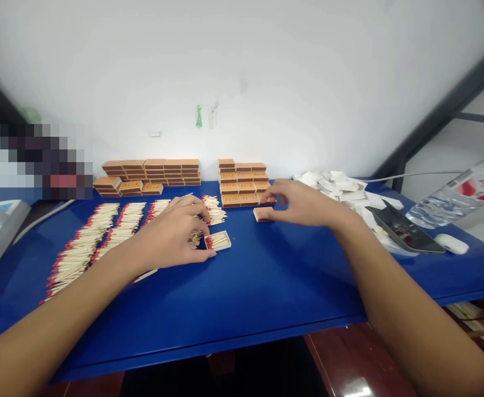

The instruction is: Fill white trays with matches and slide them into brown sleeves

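Observation:
A small white matchbox tray (pixel 224 247) with red-headed matches in it lies on the blue table. My left hand (pixel 173 234) has its thumb and forefinger at the near and far corners of the tray's left end. Under that palm, a few loose matches (pixel 195 239) show in part. Farther right, my right hand (pixel 297 203) has its thumb along an orange-topped matchbox (pixel 259 214), fingers curled behind it. That matchbox sits just in front of a stepped stack of matchboxes (pixel 242 186); the hand partly hides both.
Rows of loose matches (pixel 79 242) spread across the table's left side. Another matchbox stack (pixel 159 171) stands by the wall. White trays (pixel 341 184) are heaped at right, near a dark dustpan-like tray (pixel 403 226), a white mouse-like object (pixel 451 243) and a plastic bottle (pixel 457 193).

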Demonstrator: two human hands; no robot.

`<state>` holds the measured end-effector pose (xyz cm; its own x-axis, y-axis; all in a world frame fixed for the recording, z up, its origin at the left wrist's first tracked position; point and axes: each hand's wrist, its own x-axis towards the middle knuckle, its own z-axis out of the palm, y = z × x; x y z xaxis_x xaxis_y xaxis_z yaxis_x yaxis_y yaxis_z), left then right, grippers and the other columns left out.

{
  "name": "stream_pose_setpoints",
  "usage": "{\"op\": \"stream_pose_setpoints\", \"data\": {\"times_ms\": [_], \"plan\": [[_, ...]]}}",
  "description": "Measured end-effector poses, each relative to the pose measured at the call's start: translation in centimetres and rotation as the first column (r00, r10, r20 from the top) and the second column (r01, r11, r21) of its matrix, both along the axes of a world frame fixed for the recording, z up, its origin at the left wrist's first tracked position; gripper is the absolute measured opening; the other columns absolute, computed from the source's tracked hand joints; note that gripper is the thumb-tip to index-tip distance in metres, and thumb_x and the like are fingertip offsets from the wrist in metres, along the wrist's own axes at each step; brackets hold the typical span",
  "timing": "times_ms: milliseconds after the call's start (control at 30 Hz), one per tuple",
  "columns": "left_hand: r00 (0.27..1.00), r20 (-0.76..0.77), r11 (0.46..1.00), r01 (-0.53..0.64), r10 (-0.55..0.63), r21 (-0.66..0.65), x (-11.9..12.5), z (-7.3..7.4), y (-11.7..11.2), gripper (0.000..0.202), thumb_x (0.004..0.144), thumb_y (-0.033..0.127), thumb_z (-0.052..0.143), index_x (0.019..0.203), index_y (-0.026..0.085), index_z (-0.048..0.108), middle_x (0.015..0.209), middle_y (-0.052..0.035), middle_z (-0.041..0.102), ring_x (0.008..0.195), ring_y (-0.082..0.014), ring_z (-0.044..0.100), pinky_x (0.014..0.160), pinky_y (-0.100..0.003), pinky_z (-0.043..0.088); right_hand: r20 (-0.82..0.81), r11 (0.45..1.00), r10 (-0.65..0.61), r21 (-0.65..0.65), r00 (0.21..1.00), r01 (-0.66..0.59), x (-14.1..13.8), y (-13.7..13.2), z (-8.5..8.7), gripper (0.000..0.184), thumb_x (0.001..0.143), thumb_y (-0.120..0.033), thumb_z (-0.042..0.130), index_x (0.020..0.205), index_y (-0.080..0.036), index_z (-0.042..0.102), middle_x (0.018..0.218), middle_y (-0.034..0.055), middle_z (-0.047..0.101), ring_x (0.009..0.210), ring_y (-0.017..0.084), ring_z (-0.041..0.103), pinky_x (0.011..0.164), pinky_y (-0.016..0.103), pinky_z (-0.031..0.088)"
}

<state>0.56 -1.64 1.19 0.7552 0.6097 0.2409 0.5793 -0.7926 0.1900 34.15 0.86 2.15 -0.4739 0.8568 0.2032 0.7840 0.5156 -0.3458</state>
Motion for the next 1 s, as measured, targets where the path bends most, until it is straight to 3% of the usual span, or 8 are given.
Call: {"op": "stream_pose_setpoints", "data": {"times_ms": [100, 200, 467, 633, 1000], "plan": [[0.999, 0.044, 1.000, 0.000, -0.001, 0.015, 0.0, -0.1, 0.1, 0.022, 0.086, 0.046, 0.083, 0.083, 0.025, 0.083, 0.114, -0.0065, 0.077, 0.121, -0.0321, 0.063, 0.108, -0.050, 0.047, 0.104, 0.988, -0.073, -0.127, 0.992, 0.086, 2.2, 0.4, 0.4, 0.041, 0.075, -0.048, 0.091, 0.104, -0.021, 0.079, 0.108, 0.0104, 0.073, 0.088, 0.026, 0.066, 0.076, 0.038, 0.050], [0.994, 0.104, 0.997, -0.020, 0.013, 0.069, 0.0, -0.1, 0.2, 0.024, 0.088, 0.046, 0.082, 0.092, 0.023, 0.082, 0.112, -0.0072, 0.078, 0.119, -0.0315, 0.065, 0.108, -0.050, 0.048, 0.098, 0.985, -0.017, -0.172, 0.995, 0.033, 1.7, 0.3, 0.3, 0.033, 0.077, -0.044, 0.088, 0.100, -0.021, 0.079, 0.104, 0.0091, 0.074, 0.088, 0.026, 0.066, 0.076, 0.037, 0.050], [0.970, 0.175, 0.976, -0.189, 0.169, 0.107, -0.4, -0.1, 0.3, 0.031, 0.088, 0.049, 0.081, 0.102, 0.021, 0.085, 0.100, -0.0088, 0.076, 0.097, -0.0283, 0.069, 0.093, -0.045, 0.054, -0.151, 0.982, 0.152, -0.088, 0.977, -0.167, -1.9, -1.2, 0.4, 0.030, 0.082, -0.038, 0.083, 0.104, -0.020, 0.075, 0.096, 0.0046, 0.074, 0.082, 0.020, 0.063, 0.072, 0.033, 0.050], [0.970, 0.175, 0.971, -0.192, 0.167, 0.139, -0.6, -0.3, 0.5, 0.033, 0.088, 0.049, 0.082, 0.104, 0.021, 0.087, 0.106, -0.0095, 0.077, 0.096, -0.0272, 0.070, 0.090, -0.042, 0.055, -0.234, 0.981, 0.183, -0.011, 0.955, -0.191, -2.6, -1.5, -0.1, 0.029, 0.083, -0.033, 0.081, 0.107, -0.019, 0.073, 0.098, 0.0046, 0.073, 0.083, 0.018, 0.063, 0.075, 0.033, 0.051], [0.971, 0.168, 0.972, -0.191, 0.168, 0.135, -0.6, 0.1, 0.4, 0.034, 0.087, 0.051, 0.081, 0.105, 0.023, 0.087, 0.107, -0.0085, 0.077, 0.094, -0.0250, 0.071, 0.090, -0.039, 0.056, -0.173, 0.983, 0.183, 0.028, 0.968, -0.181, -2.9, -2.0, -0.2, 0.023, 0.084, -0.026, 0.078, 0.104, -0.020, 0.069, 0.093, 0.0034, 0.072, 0.083, 0.019, 0.064, 0.075, 0.032, 0.051]]}}
